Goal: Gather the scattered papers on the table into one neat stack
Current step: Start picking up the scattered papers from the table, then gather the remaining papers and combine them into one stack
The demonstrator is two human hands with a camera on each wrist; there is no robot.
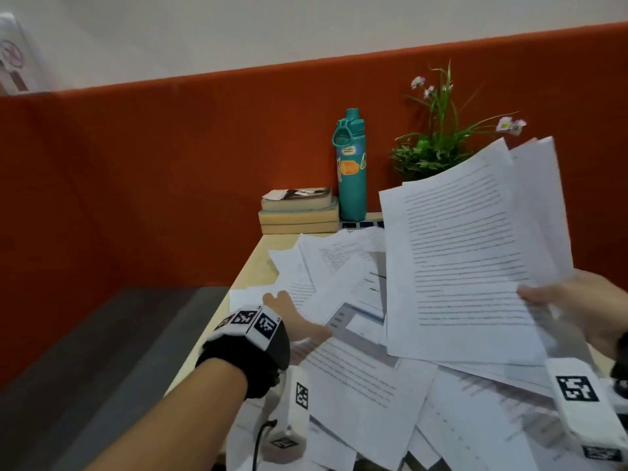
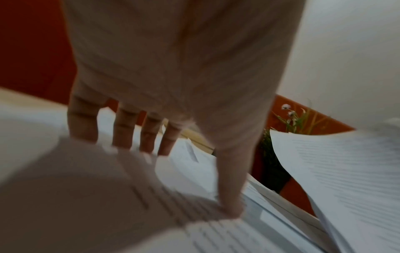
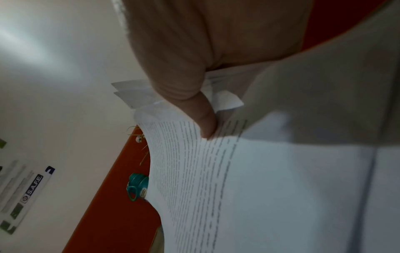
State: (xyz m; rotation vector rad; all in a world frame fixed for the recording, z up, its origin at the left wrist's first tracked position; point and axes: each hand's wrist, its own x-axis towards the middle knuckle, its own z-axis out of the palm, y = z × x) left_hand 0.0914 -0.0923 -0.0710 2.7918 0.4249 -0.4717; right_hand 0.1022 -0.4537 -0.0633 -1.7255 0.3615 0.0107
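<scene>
From the head view, my right hand [image 1: 574, 311] pinches a fanned bundle of printed sheets [image 1: 475, 253] by its lower right edge and holds it tilted up above the table [image 1: 251, 263]. Loose papers [image 1: 356, 379] lie overlapping beneath it, covering most of the tabletop. My left hand [image 1: 292, 314] reaches flat onto them, fingers straight. A teal bottle [image 1: 351, 171], stacked books [image 1: 299, 210] and a potted plant [image 1: 438, 144] stand at the far edge.

In the left wrist view, blurred, my fingers [image 2: 123, 130] are spread and straight, the thumb [image 2: 229, 191] pressing down on a printed sheet [image 2: 108, 196]; nothing is gripped.

In the right wrist view, my thumb [image 3: 190, 95] clamps the bundle's top page [image 3: 216, 171], with several uneven corners poking out behind it.

I judge that I am mid-collection: some sheets are in hand, many are not. Next, the left hand needs to slide or lift a loose sheet and feed it into the bundle, whose edges need squaring later.
</scene>
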